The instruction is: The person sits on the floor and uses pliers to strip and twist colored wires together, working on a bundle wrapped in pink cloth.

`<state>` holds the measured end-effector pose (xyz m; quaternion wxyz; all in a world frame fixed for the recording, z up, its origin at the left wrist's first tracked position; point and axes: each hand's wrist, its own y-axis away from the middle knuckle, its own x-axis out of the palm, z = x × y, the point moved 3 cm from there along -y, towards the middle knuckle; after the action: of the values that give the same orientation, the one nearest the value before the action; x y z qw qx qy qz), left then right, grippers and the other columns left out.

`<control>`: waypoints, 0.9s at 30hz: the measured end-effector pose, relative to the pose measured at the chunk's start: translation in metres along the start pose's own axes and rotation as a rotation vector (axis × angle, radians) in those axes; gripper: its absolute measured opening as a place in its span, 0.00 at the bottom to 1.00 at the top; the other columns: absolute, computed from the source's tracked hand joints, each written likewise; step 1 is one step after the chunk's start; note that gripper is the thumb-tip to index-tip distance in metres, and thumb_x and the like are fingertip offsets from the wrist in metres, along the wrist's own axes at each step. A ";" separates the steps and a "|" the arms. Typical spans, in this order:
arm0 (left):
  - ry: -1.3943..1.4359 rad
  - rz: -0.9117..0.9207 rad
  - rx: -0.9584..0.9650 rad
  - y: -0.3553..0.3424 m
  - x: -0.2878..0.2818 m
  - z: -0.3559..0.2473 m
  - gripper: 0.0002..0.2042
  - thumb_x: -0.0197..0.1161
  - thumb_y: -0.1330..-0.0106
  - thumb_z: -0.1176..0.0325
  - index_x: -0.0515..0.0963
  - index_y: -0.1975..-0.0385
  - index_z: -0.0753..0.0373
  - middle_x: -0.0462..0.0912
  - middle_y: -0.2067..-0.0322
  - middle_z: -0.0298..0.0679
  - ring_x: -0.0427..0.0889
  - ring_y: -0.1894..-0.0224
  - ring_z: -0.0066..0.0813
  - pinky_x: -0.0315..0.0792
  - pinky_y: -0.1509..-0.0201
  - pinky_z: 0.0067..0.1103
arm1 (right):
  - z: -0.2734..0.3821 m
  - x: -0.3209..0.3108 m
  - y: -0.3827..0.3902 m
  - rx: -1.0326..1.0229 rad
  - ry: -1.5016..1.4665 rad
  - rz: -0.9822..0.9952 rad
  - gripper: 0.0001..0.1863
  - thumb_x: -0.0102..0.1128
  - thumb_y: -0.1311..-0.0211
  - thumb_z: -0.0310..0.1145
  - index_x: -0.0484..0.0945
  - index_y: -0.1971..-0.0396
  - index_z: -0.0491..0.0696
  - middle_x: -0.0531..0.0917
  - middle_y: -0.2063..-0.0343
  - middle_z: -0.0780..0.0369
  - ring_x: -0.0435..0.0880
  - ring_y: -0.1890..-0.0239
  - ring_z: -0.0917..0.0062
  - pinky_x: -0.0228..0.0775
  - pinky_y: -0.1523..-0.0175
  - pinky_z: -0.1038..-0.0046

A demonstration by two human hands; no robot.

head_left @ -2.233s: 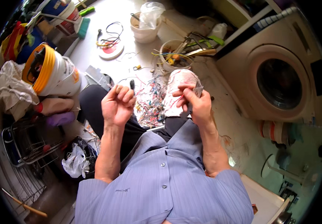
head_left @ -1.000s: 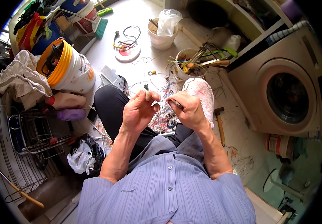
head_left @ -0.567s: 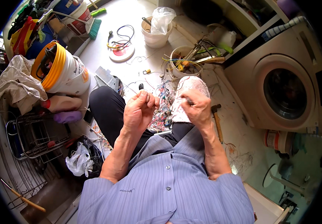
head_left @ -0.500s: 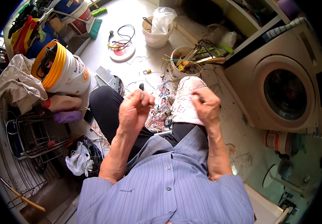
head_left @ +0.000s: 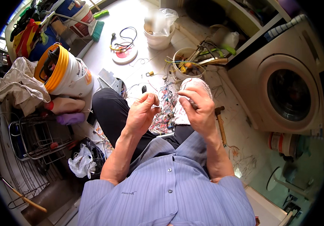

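I sit on the floor with both hands raised over my lap. My left hand [head_left: 142, 113] pinches the end of a thin wire [head_left: 132, 98] between thumb and fingers. My right hand [head_left: 196, 108] has its fingers closed close beside the left, over a white cloth-wrapped bundle [head_left: 192, 84]; whether it grips the same wire is too small to tell. A tangle of thin coloured wires [head_left: 165, 113] lies on the floor between my knees, just beyond both hands.
A hammer [head_left: 220, 122] lies by my right knee. A bowl of tools and wires [head_left: 186, 62], a white pot with a plastic bag [head_left: 158, 34], a white and yellow bucket [head_left: 66, 73], a wire rack [head_left: 37, 137] and a washing machine [head_left: 286, 90] surround me.
My hands came together, parted about half a second ago, and have now closed in again, the left pinching the wire near the right.
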<state>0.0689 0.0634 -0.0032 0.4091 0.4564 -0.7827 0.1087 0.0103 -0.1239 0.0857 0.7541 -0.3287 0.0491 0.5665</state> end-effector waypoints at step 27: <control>-0.141 -0.089 -0.104 -0.012 0.001 0.016 0.10 0.60 0.25 0.66 0.79 0.53 0.67 0.64 0.81 0.23 0.60 0.79 0.12 0.56 0.74 0.15 | -0.073 -0.046 0.031 0.720 -0.848 -0.138 0.08 0.68 0.35 0.28 0.81 0.64 0.39 0.84 0.73 0.60 0.79 0.79 0.82 0.68 0.76 0.81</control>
<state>0.0701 0.0474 -0.0156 0.3806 0.4755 -0.7929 0.0173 -0.0112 -0.1975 0.0358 0.8077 0.2037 -0.0898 0.5459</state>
